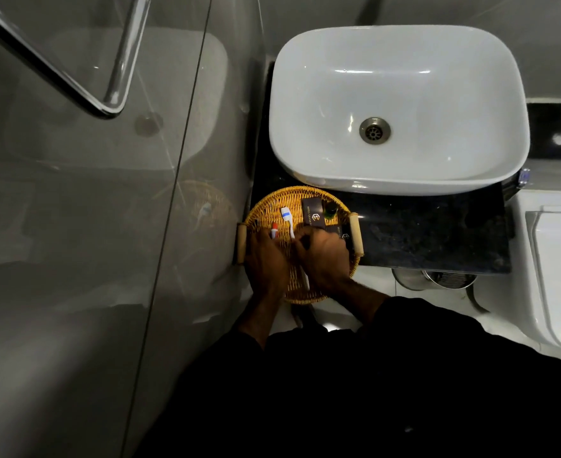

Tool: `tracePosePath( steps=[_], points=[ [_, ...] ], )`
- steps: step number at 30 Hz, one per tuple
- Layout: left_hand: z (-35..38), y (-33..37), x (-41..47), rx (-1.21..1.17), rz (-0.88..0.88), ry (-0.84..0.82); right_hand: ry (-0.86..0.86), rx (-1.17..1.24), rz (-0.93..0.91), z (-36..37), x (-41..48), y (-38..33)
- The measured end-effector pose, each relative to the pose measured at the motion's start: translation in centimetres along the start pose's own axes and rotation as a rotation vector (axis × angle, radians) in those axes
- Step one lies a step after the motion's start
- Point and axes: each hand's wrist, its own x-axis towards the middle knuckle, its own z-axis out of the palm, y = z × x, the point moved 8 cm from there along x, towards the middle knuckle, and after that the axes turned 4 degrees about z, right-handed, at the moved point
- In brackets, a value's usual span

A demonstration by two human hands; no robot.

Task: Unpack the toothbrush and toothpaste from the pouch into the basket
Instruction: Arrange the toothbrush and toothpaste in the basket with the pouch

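Note:
A round wicker basket (266,206) with two wooden handles sits on the dark counter in front of the sink. A white toothbrush (287,219) with a blue-marked head lies in it, its handle running back between my hands. My right hand (325,256) is curled over the middle of the handle, fingertips on it. A small white toothpaste tube (274,230) with a red cap sticks out from the fingertips of my left hand (266,262), which rests on the basket's left part. A dark pouch (342,233) lies partly under my right hand.
Another dark printed packet (313,214) and a small green bottle (331,209) lie at the basket's far side. A white basin (398,104) stands behind. A glass shower panel (180,160) is at the left, a white toilet (556,259) at the right, a metal bin (437,279) below the counter.

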Motion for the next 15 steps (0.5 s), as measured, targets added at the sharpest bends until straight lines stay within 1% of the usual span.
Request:
tracePosePath(
  steps=[5,9,15],
  points=[
    [-0.1,-0.1,0.0,0.007,-0.003,0.008,0.062,0.02,-0.046,-0.4,0.2,-0.3],
    [-0.5,0.3,0.0,-0.003,0.004,0.045,0.085,0.004,-0.069,-0.6,0.4,-0.6],
    [-0.2,0.2,-0.1,0.018,-0.018,-0.009,0.004,-0.058,-0.111,0.4,1.0,-1.1]
  ],
)
